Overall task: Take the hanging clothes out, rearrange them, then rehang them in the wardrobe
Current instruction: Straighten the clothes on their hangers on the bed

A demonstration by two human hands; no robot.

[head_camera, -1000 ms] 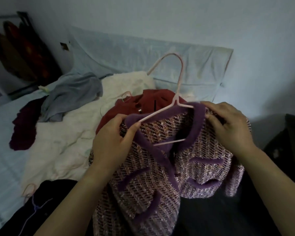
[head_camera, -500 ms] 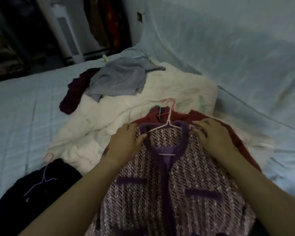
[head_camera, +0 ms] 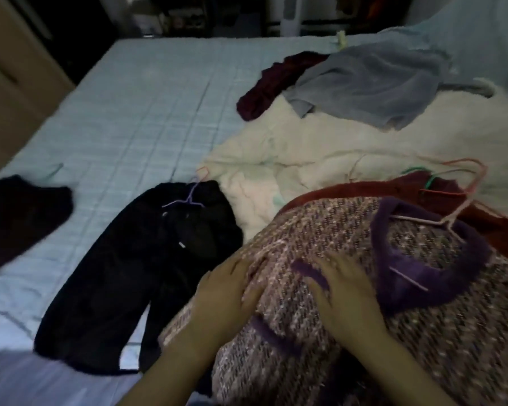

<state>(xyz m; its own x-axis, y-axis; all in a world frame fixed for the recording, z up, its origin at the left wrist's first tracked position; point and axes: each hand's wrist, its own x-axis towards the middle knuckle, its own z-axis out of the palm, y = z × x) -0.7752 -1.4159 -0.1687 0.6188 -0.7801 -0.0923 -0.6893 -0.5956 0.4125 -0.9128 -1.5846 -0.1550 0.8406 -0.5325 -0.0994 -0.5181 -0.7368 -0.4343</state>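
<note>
Head camera is showing the left hand (head_camera: 229,291) and right hand (head_camera: 346,291) lying flat on a tweed jacket (head_camera: 452,317), fingers spread and gripping nothing. The jacket is lying at the near right of the bed (head_camera: 129,112), with a pink hanger (head_camera: 452,221) sticking out of its purple collar, and is overlapping a red garment (head_camera: 349,191). Just left, a black garment (head_camera: 147,259) is lying on a purple hanger (head_camera: 188,200). Farther back, a grey top (head_camera: 373,83) is resting on a white blanket (head_camera: 305,159).

L hand (head_camera: 229,291) & R hand (head_camera: 348,291) on jacket (head_camera: 452,332); trousers (head_camera: 135,273) to its L, blanket (head_camera: 320,159) behind, on bed (head_camera: 129,112).
</note>
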